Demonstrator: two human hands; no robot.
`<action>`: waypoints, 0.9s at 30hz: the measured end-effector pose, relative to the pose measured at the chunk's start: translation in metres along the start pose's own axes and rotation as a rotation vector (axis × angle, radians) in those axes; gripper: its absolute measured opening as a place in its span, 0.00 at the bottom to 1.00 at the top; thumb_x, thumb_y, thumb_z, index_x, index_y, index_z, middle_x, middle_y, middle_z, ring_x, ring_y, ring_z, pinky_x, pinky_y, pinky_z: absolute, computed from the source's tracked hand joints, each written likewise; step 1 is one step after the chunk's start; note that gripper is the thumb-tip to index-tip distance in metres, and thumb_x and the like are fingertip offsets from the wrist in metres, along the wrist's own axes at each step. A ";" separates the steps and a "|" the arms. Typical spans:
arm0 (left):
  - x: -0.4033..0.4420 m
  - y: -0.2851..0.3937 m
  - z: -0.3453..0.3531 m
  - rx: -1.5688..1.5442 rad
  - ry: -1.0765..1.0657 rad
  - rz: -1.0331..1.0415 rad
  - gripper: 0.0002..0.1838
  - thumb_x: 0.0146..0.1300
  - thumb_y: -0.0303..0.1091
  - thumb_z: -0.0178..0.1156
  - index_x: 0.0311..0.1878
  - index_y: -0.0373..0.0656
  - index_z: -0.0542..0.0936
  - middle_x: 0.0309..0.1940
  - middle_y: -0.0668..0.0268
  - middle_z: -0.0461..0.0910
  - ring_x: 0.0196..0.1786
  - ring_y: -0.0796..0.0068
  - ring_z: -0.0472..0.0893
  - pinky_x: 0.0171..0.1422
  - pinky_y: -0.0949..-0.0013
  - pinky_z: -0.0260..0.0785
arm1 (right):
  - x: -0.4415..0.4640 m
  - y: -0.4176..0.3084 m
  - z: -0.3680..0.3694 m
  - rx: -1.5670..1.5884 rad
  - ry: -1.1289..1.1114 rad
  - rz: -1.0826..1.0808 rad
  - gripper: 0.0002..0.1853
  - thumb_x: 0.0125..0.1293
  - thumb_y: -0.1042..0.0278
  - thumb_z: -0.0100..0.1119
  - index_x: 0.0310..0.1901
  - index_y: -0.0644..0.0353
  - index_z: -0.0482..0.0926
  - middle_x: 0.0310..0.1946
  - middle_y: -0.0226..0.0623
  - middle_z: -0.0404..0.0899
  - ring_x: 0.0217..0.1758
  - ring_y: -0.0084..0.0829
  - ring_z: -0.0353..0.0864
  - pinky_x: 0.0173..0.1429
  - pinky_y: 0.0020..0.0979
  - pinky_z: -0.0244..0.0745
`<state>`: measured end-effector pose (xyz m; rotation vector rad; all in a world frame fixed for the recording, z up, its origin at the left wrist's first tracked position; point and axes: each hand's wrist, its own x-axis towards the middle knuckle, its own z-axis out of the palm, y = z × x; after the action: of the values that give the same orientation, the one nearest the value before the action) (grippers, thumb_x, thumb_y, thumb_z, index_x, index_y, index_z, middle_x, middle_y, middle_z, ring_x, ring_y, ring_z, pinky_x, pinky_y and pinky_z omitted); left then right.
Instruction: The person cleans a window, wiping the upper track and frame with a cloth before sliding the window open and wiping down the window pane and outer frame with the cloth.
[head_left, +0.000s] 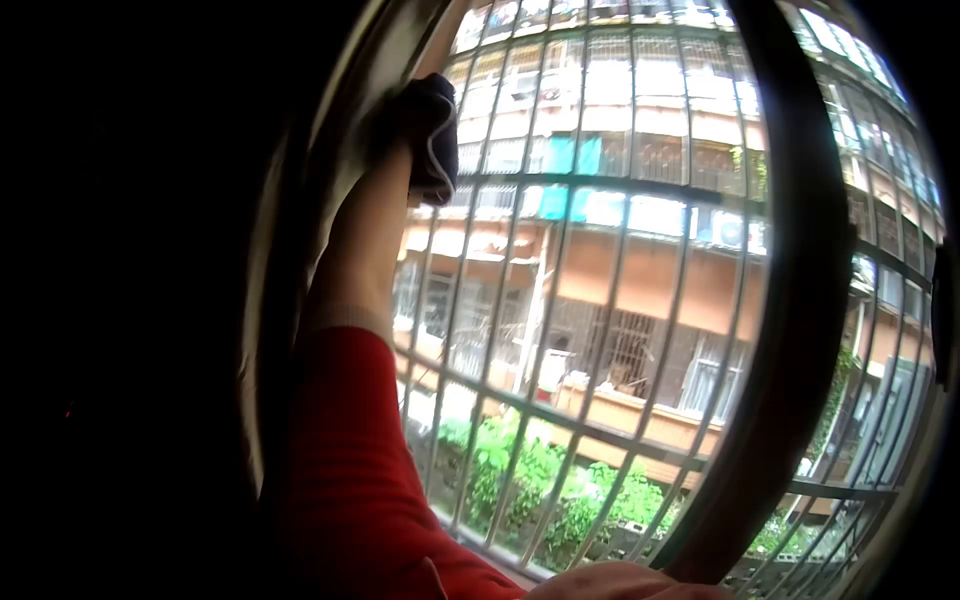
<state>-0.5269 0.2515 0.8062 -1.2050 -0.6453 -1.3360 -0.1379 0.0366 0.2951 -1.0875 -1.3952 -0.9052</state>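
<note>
My left arm, in a red sleeve, reaches up along the left side of the window frame [345, 130]. At its end my left hand [397, 135] is in deep shadow, wrapped in or pressed around a dark cloth [436, 140] with a light edge. The cloth lies against the upper left of the frame, beside the window opening. At the bottom edge, part of my right hand [625, 582] shows as a rounded patch of skin; its fingers are cut off by the frame, and what it holds or touches is hidden.
Metal bars [620, 240] cross the window opening. A thick dark upright [800, 250] divides the window, with more bars at its right. Outside stand a building with balconies [640, 280] and green plants [540, 470]. The far left is black.
</note>
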 end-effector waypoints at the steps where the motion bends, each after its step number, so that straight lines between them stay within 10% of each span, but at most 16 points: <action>1: 0.022 0.011 0.006 0.015 0.005 -0.074 0.11 0.68 0.46 0.48 0.46 0.57 0.77 0.30 0.74 0.65 0.34 0.80 0.63 0.39 0.71 0.58 | -0.001 0.004 -0.002 -0.021 0.023 0.020 0.28 0.66 0.54 0.56 0.65 0.54 0.67 0.61 0.49 0.71 0.71 0.52 0.59 0.75 0.54 0.31; 11: 0.164 0.202 0.061 -0.083 -0.001 0.119 0.17 0.67 0.48 0.46 0.56 0.58 0.71 0.48 0.64 0.62 0.52 0.65 0.60 0.54 0.57 0.55 | -0.005 0.004 -0.007 -0.011 0.033 -0.019 0.25 0.64 0.61 0.53 0.62 0.56 0.70 0.60 0.53 0.69 0.66 0.57 0.62 0.72 0.57 0.40; 16: 0.190 0.187 0.075 -0.069 -0.021 0.048 0.21 0.67 0.50 0.44 0.61 0.58 0.69 0.57 0.59 0.61 0.60 0.57 0.58 0.61 0.50 0.54 | -0.004 0.006 -0.004 -0.026 0.013 -0.036 0.23 0.63 0.65 0.52 0.61 0.57 0.71 0.59 0.55 0.68 0.64 0.59 0.64 0.70 0.59 0.45; 23: 0.120 0.209 0.022 0.088 -0.043 0.081 0.26 0.66 0.51 0.45 0.66 0.60 0.67 0.67 0.53 0.60 0.71 0.48 0.57 0.71 0.40 0.50 | -0.021 0.017 -0.001 -0.010 -0.016 -0.058 0.22 0.61 0.70 0.51 0.59 0.58 0.73 0.59 0.58 0.66 0.62 0.62 0.66 0.67 0.61 0.51; 25: 0.075 0.261 -0.021 -0.506 0.038 0.234 0.24 0.63 0.48 0.49 0.62 0.55 0.70 0.65 0.51 0.63 0.70 0.46 0.57 0.70 0.40 0.51 | -0.023 0.018 -0.002 -0.009 -0.027 -0.072 0.22 0.61 0.72 0.50 0.58 0.58 0.74 0.59 0.59 0.66 0.61 0.63 0.66 0.67 0.62 0.53; 27: 0.030 0.301 -0.061 -0.303 -0.239 0.540 0.23 0.61 0.44 0.52 0.58 0.47 0.72 0.62 0.51 0.66 0.68 0.45 0.60 0.67 0.40 0.54 | -0.008 0.017 -0.012 -0.031 -0.054 -0.097 0.22 0.57 0.74 0.51 0.55 0.58 0.76 0.56 0.59 0.68 0.58 0.63 0.68 0.65 0.63 0.55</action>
<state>-0.2540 0.1305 0.7297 -1.6609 -0.2496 -0.8558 -0.1182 0.0289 0.2874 -1.0828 -1.4933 -0.9764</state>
